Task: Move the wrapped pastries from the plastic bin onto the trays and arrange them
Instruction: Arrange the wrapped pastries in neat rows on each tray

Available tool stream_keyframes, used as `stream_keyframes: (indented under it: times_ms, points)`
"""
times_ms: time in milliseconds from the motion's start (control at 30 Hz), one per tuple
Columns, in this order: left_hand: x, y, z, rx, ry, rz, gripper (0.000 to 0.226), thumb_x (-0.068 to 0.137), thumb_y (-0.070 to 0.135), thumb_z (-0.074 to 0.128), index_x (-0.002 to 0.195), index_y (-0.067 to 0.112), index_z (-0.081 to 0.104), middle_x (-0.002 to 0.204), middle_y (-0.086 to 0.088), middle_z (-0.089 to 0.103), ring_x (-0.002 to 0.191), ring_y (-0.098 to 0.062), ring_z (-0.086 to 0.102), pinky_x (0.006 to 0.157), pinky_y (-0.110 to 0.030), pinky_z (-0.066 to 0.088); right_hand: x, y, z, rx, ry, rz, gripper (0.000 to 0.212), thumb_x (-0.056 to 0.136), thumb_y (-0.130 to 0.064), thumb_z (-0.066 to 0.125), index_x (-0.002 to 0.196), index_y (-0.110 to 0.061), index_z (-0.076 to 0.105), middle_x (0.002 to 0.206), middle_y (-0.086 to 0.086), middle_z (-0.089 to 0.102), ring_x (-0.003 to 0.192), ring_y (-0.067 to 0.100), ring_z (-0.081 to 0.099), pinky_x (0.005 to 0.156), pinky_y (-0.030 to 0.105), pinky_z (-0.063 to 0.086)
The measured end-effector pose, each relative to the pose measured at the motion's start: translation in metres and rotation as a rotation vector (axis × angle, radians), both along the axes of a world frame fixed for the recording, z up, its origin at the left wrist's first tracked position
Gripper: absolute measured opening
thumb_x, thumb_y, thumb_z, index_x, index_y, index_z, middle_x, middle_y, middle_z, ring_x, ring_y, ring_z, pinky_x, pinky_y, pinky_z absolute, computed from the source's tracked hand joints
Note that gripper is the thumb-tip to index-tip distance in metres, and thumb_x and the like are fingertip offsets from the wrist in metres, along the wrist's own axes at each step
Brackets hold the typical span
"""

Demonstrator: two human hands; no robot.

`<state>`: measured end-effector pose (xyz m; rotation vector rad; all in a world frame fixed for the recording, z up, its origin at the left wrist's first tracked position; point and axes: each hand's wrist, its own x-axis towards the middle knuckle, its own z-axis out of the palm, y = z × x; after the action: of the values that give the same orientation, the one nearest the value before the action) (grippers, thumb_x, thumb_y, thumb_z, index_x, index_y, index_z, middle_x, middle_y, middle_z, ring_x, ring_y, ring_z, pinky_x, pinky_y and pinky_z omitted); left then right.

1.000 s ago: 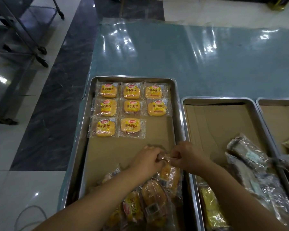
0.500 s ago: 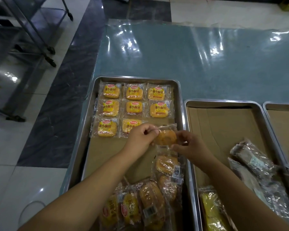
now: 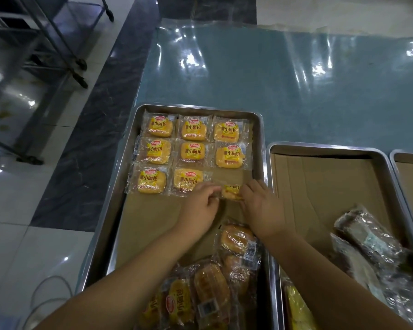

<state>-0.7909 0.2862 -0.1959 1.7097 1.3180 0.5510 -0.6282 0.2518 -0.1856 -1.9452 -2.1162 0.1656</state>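
Observation:
A metal tray [image 3: 263, 148] lined with cardboard holds several wrapped yellow pastries [image 3: 193, 152] laid in rows at its far end. Both my hands grip one more wrapped pastry [image 3: 231, 192] by its wrapper edges, low over the open spot at the right end of the third row. My left hand [image 3: 200, 206] pinches its left side and my right hand [image 3: 260, 206] its right side. A loose pile of wrapped pastries [image 3: 210, 289] lies at the tray's near end.
A second cardboard-lined tray [image 3: 329, 146] to the right holds darker wrapped items [image 3: 365, 236] and a yellow pack [image 3: 298, 308] near me. A third tray's corner [image 3: 396, 154] shows at far right. The blue table [image 3: 272, 79] extends beyond; a wheeled rack [image 3: 57, 44] stands on the floor at left.
Both hands lifted one wrapped pastry from the near pile, carried it away from me, and now hold it down by the third row's right end.

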Motion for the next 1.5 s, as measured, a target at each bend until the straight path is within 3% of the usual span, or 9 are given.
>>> stream_keyframes:
  times_ms: [333,600,733,833,967,1100,1200,1333,1500]
  points:
    - [0.000,0.001,-0.022,0.439,0.602,-0.314,0.052,0.081,0.011,0.058,0.132,0.010,0.051,0.139,-0.005,0.049,0.128,-0.026,0.035,0.107,-0.038,0.025,0.008,0.006,-0.012,-0.081,-0.052,0.074,0.025,0.068,-0.003,0.078,0.092,-0.008,0.071,0.102,0.009,0.066,0.089,0.025,0.063,0.056,0.033,0.056]
    - [0.001,-0.002,-0.018,0.429,0.595,-0.294,0.050,0.085,0.014,0.055,0.135,0.014,0.048,0.143,-0.003,0.044,0.133,-0.025,0.029,0.107,-0.036,0.015,0.014,0.006,-0.009,-0.114,-0.008,0.133,0.030,0.070,0.002,0.074,0.099,-0.007,0.071,0.108,0.011,0.064,0.092,0.027,0.061,0.067,0.036,0.056]
    - [0.001,-0.014,-0.009,0.414,0.446,-0.240,0.040,0.083,0.022,0.062,0.123,0.019,0.059,0.115,0.002,0.060,0.111,-0.017,0.038,0.090,-0.028,0.028,0.020,-0.002,0.001,-0.047,0.127,0.107,0.020,0.069,0.006,0.072,0.085,-0.006,0.072,0.084,0.010,0.067,0.074,0.027,0.062,0.063,0.037,0.055]
    - [0.001,-0.026,-0.008,0.262,0.361,-0.399,0.048,0.084,0.036,0.060,0.130,0.026,0.052,0.120,0.010,0.057,0.114,-0.011,0.034,0.094,-0.029,0.033,0.025,-0.015,0.008,-0.099,0.021,0.168,0.005,0.076,-0.016,0.072,0.078,-0.012,0.072,0.072,0.003,0.068,0.072,0.025,0.060,0.073,0.037,0.048]
    - [-0.001,-0.035,-0.010,0.199,0.406,-0.554,0.068,0.080,0.036,0.062,0.141,0.027,0.036,0.134,0.009,0.045,0.122,-0.010,0.026,0.093,-0.027,0.023,0.029,-0.031,0.013,-0.305,-0.105,0.262,0.034,0.082,-0.050,0.050,0.083,-0.022,0.069,0.075,-0.005,0.065,0.084,0.016,0.053,0.095,0.036,0.032]
    - [-0.006,-0.034,-0.010,0.223,0.458,-0.542,0.064,0.071,0.042,0.069,0.129,0.025,0.048,0.108,0.005,0.041,0.109,-0.012,0.027,0.083,-0.025,0.025,0.024,-0.038,0.014,-0.430,-0.207,0.294,0.052,0.075,-0.069,0.031,0.086,-0.029,0.063,0.082,-0.008,0.063,0.091,0.012,0.048,0.102,0.035,0.018]
    - [-0.017,-0.030,-0.002,0.169,0.374,-0.493,0.041,0.070,0.039,0.072,0.107,0.026,0.059,0.094,0.011,0.037,0.100,-0.010,0.030,0.075,-0.025,0.028,0.012,-0.035,0.016,-0.419,-0.126,0.230,0.027,0.078,-0.059,0.052,0.080,-0.032,0.057,0.076,-0.014,0.051,0.086,0.009,0.044,0.096,0.033,0.024]
    - [-0.047,-0.023,0.016,0.087,0.235,-0.275,0.022,0.076,0.026,0.071,0.088,0.034,0.054,0.092,0.016,0.051,0.089,-0.006,0.049,0.064,-0.020,0.034,-0.020,-0.026,0.027,-0.398,0.182,0.065,0.015,0.076,-0.035,0.071,0.085,-0.031,0.059,0.081,-0.014,0.056,0.074,0.009,0.055,0.066,0.027,0.046]
    - [-0.109,-0.019,0.034,0.268,0.322,-0.069,0.025,0.072,0.013,0.073,0.076,0.028,0.053,0.086,0.013,0.054,0.083,-0.005,0.047,0.065,-0.022,0.035,-0.085,-0.016,0.027,-0.238,0.312,-0.017,0.007,0.083,-0.021,0.066,0.084,-0.023,0.059,0.078,-0.013,0.053,0.067,0.006,0.051,0.052,0.015,0.033]
